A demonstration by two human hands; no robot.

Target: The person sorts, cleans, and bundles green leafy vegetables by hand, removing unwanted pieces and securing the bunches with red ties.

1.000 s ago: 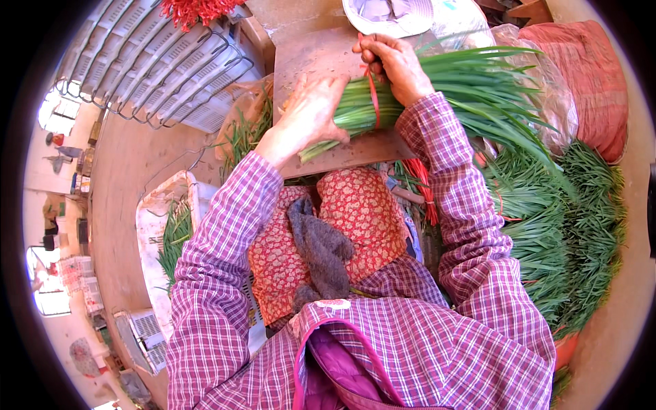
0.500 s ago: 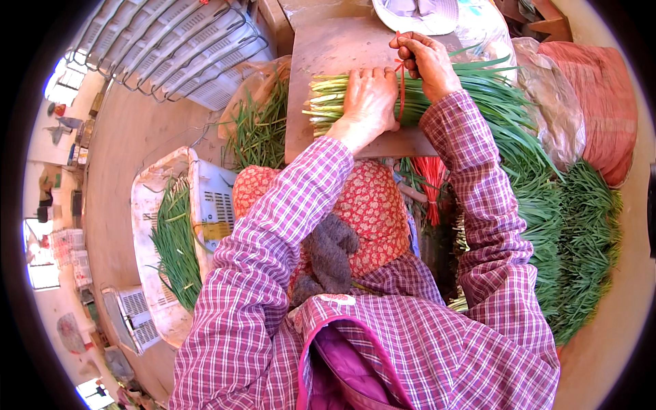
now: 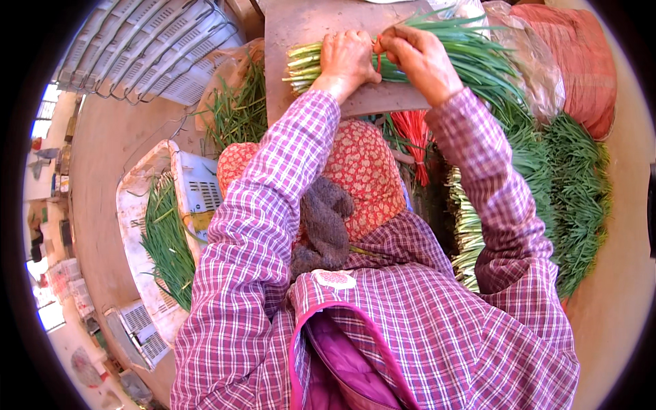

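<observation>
A bundle of long green garlic chives [image 3: 471, 53] lies across a brown board [image 3: 290, 20], its pale cut ends [image 3: 304, 67] to the left and the leaves trailing off to the right. My left hand [image 3: 347, 58] is clasped over the stem part and presses it to the board. Just to its right, my right hand [image 3: 418, 58] pinches a thin red tie [image 3: 379, 60] that runs around the bundle. The fingers partly hide the ends of the tie.
Red ties [image 3: 414, 140] hang under the board's near edge. Stacked chives [image 3: 533, 178] lie on the right, by a plastic-covered red sack [image 3: 570, 58]. On the left stand a crate holding chives [image 3: 126, 198], a bag of loose leaves [image 3: 236, 102] and stacked grey crates [image 3: 147, 48].
My right hand has come down and left, close beside my left hand, drawing the red tie in against the bundle. The whole view has shifted, so the board sits higher.
</observation>
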